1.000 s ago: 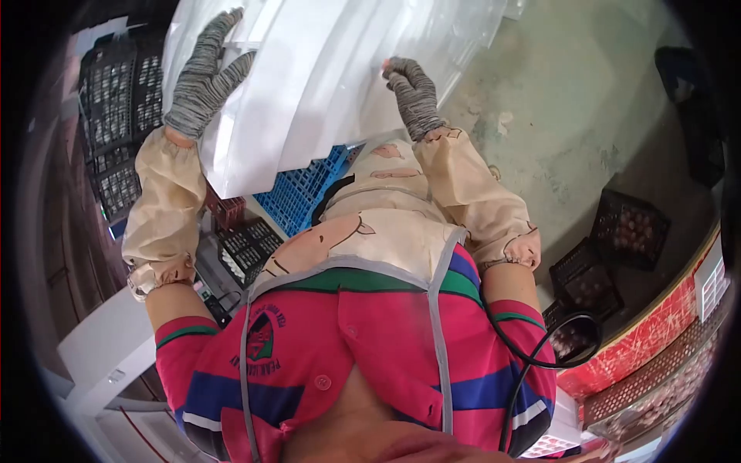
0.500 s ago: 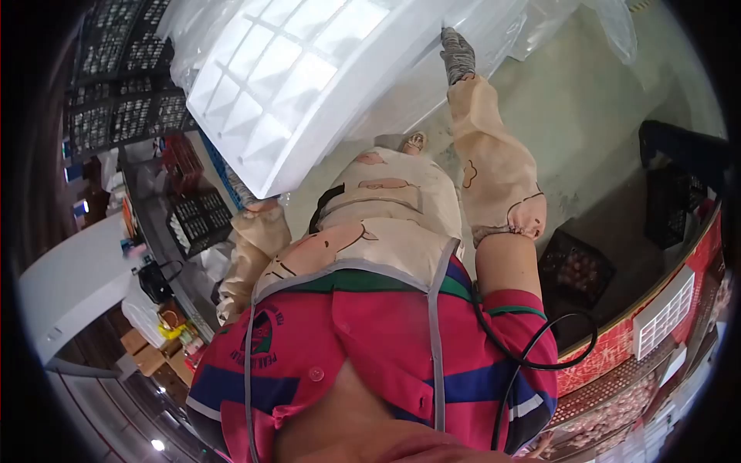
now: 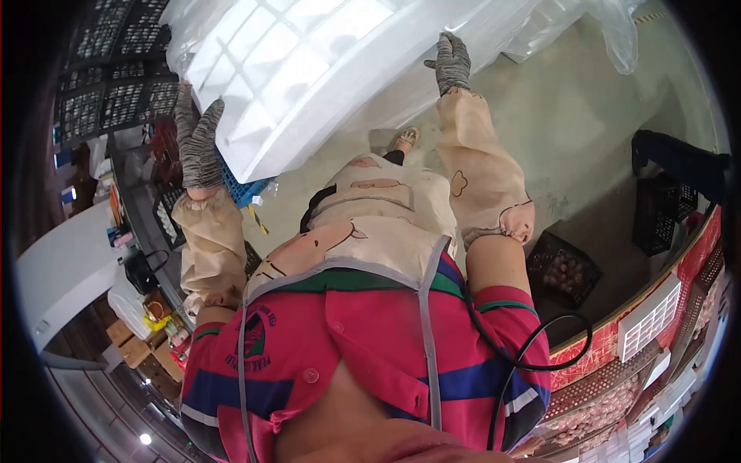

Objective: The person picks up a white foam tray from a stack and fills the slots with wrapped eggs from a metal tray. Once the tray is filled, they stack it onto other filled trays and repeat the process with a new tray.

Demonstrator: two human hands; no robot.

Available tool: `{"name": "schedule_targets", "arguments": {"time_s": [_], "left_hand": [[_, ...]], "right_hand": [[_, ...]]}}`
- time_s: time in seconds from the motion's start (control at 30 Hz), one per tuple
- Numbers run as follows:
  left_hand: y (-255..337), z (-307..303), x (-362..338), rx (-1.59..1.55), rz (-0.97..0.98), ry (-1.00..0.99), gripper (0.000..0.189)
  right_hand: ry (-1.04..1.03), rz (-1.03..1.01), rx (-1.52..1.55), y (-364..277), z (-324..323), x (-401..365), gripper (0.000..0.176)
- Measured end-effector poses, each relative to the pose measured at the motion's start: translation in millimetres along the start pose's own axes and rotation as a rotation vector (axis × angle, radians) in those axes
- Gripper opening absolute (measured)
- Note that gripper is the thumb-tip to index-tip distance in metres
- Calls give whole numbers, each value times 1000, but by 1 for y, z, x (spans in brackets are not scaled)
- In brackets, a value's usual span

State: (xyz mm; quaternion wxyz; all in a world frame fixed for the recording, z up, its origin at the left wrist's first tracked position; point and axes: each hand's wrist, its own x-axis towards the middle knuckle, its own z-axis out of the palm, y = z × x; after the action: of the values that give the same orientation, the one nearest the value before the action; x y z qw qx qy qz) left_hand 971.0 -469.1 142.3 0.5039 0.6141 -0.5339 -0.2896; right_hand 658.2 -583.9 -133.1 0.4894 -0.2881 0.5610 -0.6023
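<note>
A white, foam-like tray with square compartments [image 3: 266, 147] fills the upper middle, tilted in this view. My left hand [image 3: 199, 143], in a grey striped knit glove, is raised beside the tray's left corner. Its fingers point up and stand apart, with nothing between them. At the tray's long right side is my right hand [image 3: 451, 63], gloved alike. It is open, the thumb spread outward and the fingertips right by the white side wall. Clear plastic film [image 3: 193, 27] hangs around the tray's far left end. Part of a blue crate [image 3: 245, 187] shows beneath the near corner.
Black mesh crates [image 3: 116, 73] stack up at the far left. On the right, a dark crate of round produce [image 3: 566, 270] sits on the floor, with more black crates [image 3: 654, 216] behind it. Red-sided shelving with a white grid tray [image 3: 650, 318] lines the lower right.
My left hand has come out from behind the tray's near left corner and moved up and left, fingers apart. My right hand's thumb is now spread; the tray has shifted slightly in view.
</note>
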Motion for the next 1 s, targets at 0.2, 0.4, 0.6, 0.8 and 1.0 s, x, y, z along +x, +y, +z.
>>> {"name": "schedule_targets", "arguments": {"time_s": [0.2, 0.4, 0.6, 0.8, 1.0], "left_hand": [[-16, -20, 6, 109, 28, -156, 59], [-16, -23, 9, 58, 4, -210, 62], [-9, -35, 17, -26, -217, -203, 70], [-11, -48, 8, -129, -294, -270, 68], [-32, -61, 14, 21, -98, -437, 77]], "right_hand": [[5, 363, 134, 7, -3, 7, 44], [-10, 580, -337, -3, 3, 47, 48], [-280, 300, -858, 49, -2, 82, 54], [-317, 185, -1206, -61, -4, -51, 55], [-180, 159, -906, 128, -40, -62, 58]]}}
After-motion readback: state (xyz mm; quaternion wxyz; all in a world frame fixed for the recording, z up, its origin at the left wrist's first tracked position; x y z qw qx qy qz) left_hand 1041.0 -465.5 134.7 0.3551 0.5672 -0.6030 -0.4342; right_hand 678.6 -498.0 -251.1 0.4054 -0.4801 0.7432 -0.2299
